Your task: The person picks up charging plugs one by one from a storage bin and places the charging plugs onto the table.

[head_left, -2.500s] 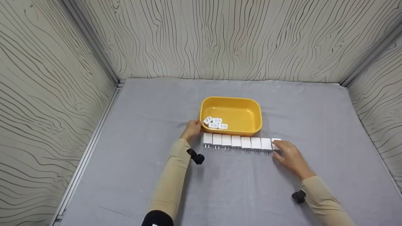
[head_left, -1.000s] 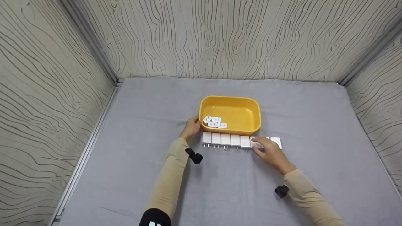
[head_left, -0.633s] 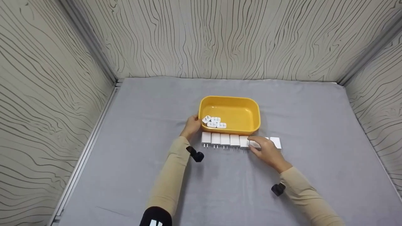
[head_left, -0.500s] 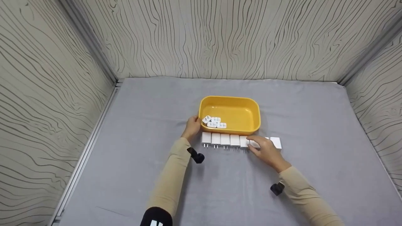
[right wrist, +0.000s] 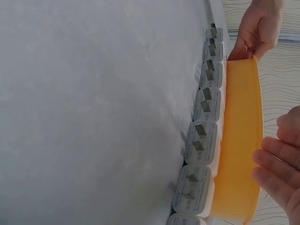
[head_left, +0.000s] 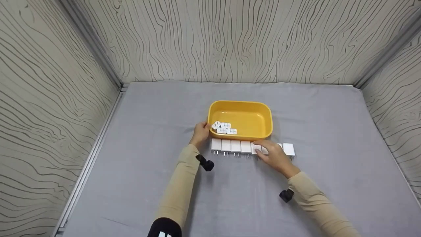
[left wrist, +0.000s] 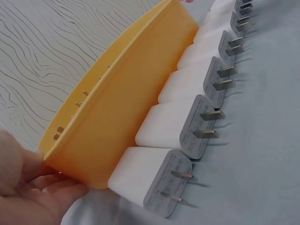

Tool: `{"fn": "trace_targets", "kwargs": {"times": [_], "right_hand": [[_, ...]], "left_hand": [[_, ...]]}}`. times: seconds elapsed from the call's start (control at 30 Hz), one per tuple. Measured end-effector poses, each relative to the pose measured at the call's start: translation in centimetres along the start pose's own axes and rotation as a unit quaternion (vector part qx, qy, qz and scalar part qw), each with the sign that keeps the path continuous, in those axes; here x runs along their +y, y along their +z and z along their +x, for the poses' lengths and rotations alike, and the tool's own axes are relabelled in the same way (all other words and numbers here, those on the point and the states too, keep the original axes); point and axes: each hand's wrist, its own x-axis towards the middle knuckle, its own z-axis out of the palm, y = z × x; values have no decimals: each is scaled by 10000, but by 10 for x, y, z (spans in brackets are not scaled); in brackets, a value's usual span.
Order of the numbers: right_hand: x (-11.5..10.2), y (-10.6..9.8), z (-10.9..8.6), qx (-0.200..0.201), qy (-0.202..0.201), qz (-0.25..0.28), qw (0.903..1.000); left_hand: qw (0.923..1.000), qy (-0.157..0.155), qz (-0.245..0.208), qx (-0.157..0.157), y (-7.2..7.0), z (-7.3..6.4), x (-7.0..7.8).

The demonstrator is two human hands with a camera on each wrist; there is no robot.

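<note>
My left hand (head_left: 200, 133) grips the left end of a yellow plastic bin (head_left: 251, 121), thumb at the rim and fingers beneath in the left wrist view. Several white charger plugs (head_left: 225, 125) lie in the bin's near left corner, prongs up. Along its near side runs a row of white charger plugs (head_left: 235, 145), prongs (left wrist: 205, 134) facing the person. Over the right part of that row hovers my right hand (head_left: 275, 158), hiding some plugs. Its fingers (right wrist: 276, 161) are loosely bent and hold nothing in the right wrist view.
Grey cloth (head_left: 158, 131) covers the table. Panels with a wood-grain pattern (head_left: 213, 39) stand behind and at both sides, joined by grey metal posts (head_left: 95, 46). A black wrist camera (head_left: 205, 163) sits on the left sleeve, another camera (head_left: 286, 195) on the right.
My right hand has moved left along the row, from the rightmost plug to plugs nearer the middle. That end plug now lies uncovered. The left hand keeps its grip on the bin.
</note>
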Motion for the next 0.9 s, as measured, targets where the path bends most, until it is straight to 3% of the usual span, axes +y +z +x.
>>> {"fn": "trace_targets", "kwargs": {"times": [0.07, 0.1, 0.13, 0.17, 0.2, 0.23, 0.27, 0.37, 0.4, 0.47, 0.57, 0.6, 0.7, 0.8, 0.9], "right_hand": [[-2, 1, 2, -34, 31, 19, 10000], [-2, 1, 3, -49, 40, 32, 10000], [-3, 1, 4, -60, 63, 55, 9999], [-4, 2, 5, -54, 58, 84, 9999], [-4, 2, 6, -51, 57, 109, 9999], [-5, 1, 6, -55, 65, 118, 9999], [-6, 1, 7, -51, 54, 116, 9999], [-7, 2, 9, -72, 77, 78, 9999], [-7, 2, 9, -86, 96, 69, 9999], [-8, 2, 10, -103, 146, 65, 9998], [-9, 3, 12, -112, 182, 110, 9997], [-9, 3, 13, -104, 180, 124, 9997], [-10, 4, 15, -75, 114, 179, 9997], [-11, 7, 19, -44, 1, 212, 9998], [-11, 11, 23, -17, -101, 263, 9996]], "left_hand": [[10000, -85, 32, -11, 7, 20, -25], [9999, -110, 10, -4, 7, 20, -25], [9999, -165, 5, 1, 4, 12, -14], [9997, -253, 12, -10, -2, -3, 8], [9997, -250, 10, 0, -11, -28, 42], [9996, -291, -41, 12, -10, -26, 38], [9994, -333, -70, 10, -13, -35, 51], [9993, -345, 19, 106, -24, -67, 95], [9994, -332, 31, 115, -31, -88, 120], [9992, -392, 1, 72, -42, -113, 156], [9989, -424, -170, -46, -54, -140, 192], [9991, -384, -176, -45, -55, -143, 195], [9998, -102, -165, 26, -47, -123, 167], [9999, -25, 38, 112, -38, -102, 139], [9996, -182, 159, 169, -31, -91, 127]]}}
